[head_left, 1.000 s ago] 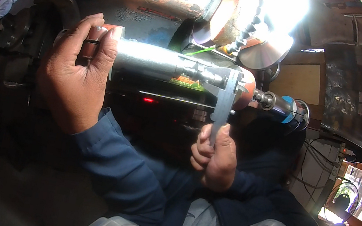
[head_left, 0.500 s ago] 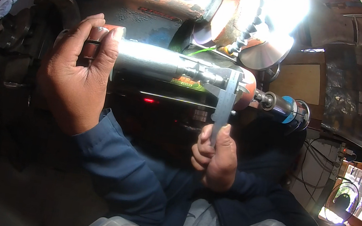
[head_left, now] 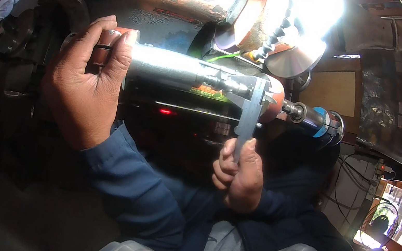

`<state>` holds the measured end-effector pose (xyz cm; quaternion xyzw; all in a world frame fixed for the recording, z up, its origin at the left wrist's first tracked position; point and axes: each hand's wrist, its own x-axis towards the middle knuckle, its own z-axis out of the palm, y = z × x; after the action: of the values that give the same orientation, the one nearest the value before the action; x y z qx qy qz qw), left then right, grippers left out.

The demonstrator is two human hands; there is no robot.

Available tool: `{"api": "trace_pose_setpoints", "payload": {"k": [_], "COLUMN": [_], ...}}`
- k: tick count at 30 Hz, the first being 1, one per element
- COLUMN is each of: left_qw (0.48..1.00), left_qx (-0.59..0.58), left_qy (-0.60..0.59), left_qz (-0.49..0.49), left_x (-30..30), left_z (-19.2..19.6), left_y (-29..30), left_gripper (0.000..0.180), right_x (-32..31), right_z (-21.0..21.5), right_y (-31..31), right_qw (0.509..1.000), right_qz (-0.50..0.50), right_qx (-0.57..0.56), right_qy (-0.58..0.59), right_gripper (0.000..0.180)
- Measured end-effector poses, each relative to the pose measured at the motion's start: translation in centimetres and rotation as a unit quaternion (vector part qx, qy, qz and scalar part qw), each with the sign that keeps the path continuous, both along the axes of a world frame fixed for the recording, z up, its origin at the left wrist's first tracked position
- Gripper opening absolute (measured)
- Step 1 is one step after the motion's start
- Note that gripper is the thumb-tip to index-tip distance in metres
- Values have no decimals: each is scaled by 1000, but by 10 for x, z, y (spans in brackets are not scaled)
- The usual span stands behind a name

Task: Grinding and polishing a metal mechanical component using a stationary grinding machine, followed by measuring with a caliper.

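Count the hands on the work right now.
2. The left hand grips the end of the shiny metal shaft; the right hand holds the caliper against the shaft's stepped end. No other hands show.

Blue long sleeves on both forearms; left hand (head_left: 84, 83) and right hand (head_left: 238, 176) bare, ungloved.

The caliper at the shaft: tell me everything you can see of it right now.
The caliper looks like grey, dull steel: a flat graduated beam hanging near upright, slightly tilted, jaws at the top. The jaws sit around the narrow stepped end of the shiny metal shaft, close to the lathe's orange part. The right hand holds the beam's lower end, its thumb lying along it. The left hand touches only the shaft's far end. The scale is too small to make out.
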<state>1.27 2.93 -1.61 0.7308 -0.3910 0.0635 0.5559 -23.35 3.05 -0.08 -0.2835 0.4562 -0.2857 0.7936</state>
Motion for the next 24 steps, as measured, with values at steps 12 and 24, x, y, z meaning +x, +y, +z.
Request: {"api": "trace_pose_setpoints", "payload": {"k": [12,24], "left_qw": [1000,1000], "left_qx": [0,9], "left_qy": [-17,-15], "left_qz": [-6,-4], "left_x": [1,1], "left_z": [1,2], "left_y": [0,1], "left_gripper": [23,24], "right_x": [0,-1], "right_z": [1,2], "right_y": [0,-1], "right_qw": [1000,1000], "right_qz": [4,8], "right_qx": [2,3], "right_qy": [-1,3], "right_gripper": [46,46]}}
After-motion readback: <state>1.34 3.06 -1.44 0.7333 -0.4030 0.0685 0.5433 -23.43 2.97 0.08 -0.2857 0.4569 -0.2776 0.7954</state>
